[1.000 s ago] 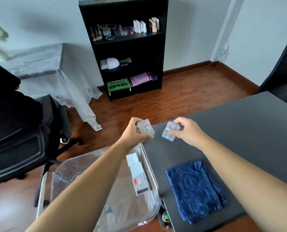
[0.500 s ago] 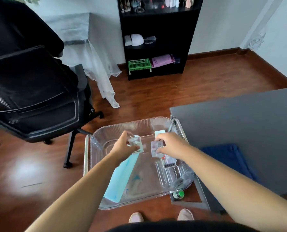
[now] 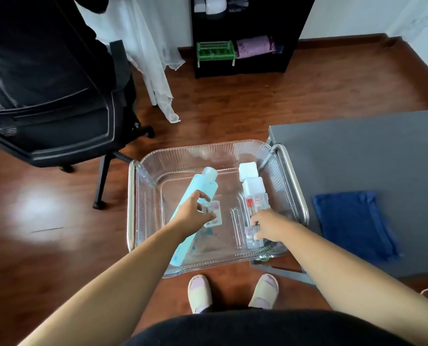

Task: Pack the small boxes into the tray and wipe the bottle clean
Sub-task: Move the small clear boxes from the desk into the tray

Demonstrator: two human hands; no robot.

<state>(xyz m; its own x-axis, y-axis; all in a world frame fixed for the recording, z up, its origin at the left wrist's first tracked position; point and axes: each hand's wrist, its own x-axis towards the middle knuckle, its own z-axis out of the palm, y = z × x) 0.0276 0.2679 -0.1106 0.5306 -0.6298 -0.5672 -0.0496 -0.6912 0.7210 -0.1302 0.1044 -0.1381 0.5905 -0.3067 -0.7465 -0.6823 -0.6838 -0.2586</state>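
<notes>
The fingers of the left hand are curled, with the thumb beneath, pinching a small clear box that has pinkish pieces inside. It is held low over the middle of the tray; whether it touches the tray floor cannot be told. The fingers of the right hand are bent down onto a second clear box, gripping it at the near right side of the tray, where it seems to sit on the bottom. Beyond that box, along the right wall, runs a row of others: a clear case with red contents, then two white boxes, close together. A pale blue bottle lies on its side across the tray, its white cap pointing to the far wall and its body running beneath the left hand and forearm toward the near left corner. The tray is clear, ribbed plastic and rests in a metal frame. Just to the right stands a grey table with a dark blue towel lying flat on it. On the wooden floor below are two feet in light slippers. A black office chair stands to the left, and a black shelf with a green basket stands against the far wall.
</notes>
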